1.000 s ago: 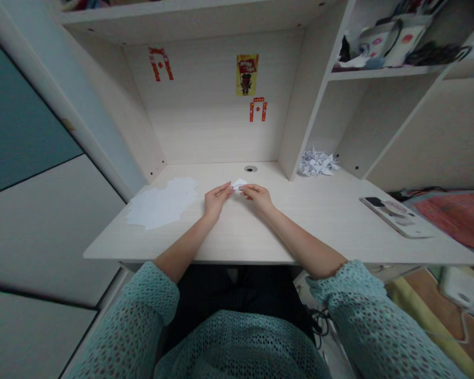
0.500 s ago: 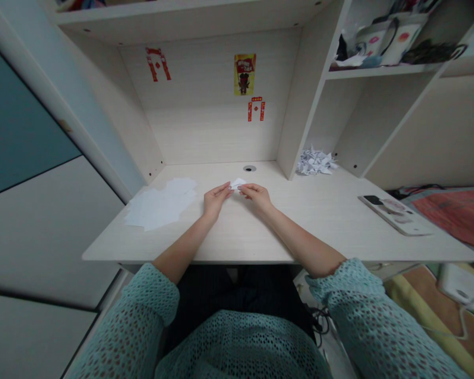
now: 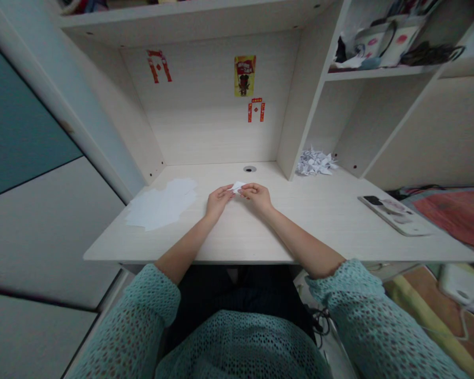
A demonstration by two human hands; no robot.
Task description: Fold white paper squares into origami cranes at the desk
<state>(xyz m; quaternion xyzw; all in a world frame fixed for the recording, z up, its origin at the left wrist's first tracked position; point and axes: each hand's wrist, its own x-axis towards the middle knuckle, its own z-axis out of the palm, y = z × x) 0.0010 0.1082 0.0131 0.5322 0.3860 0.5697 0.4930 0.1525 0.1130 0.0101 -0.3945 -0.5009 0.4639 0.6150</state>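
While the hands were out over the middle of the surface point(image 3: 237, 237), what did they have between them?

— They were close together, the left hand point(image 3: 219, 202) and the right hand point(image 3: 257, 197) meeting at the fingertips on a small folded piece of white paper point(image 3: 237, 186). Only its pale points showed past the fingers, so I could not tell how many folds it had.

— How much looked done, and how much lay unworked?

— A heap of folded white paper figures point(image 3: 315, 163) sat toward the far right, just beside the upright panel of the desk hutch point(image 3: 296, 121), so a good many had already been folded. On the other side, near the left hand, loose flat white paper sheets point(image 3: 160, 204) lay overlapping and unfolded. I could not count them, or the figures either.

— Was anything else near the hands?

— Nothing close. A phone in a patterned case point(image 3: 393, 215) lay well off to the right, and teal open-knit sleeves point(image 3: 150, 300) ended back along the forearms, clear of the paper.
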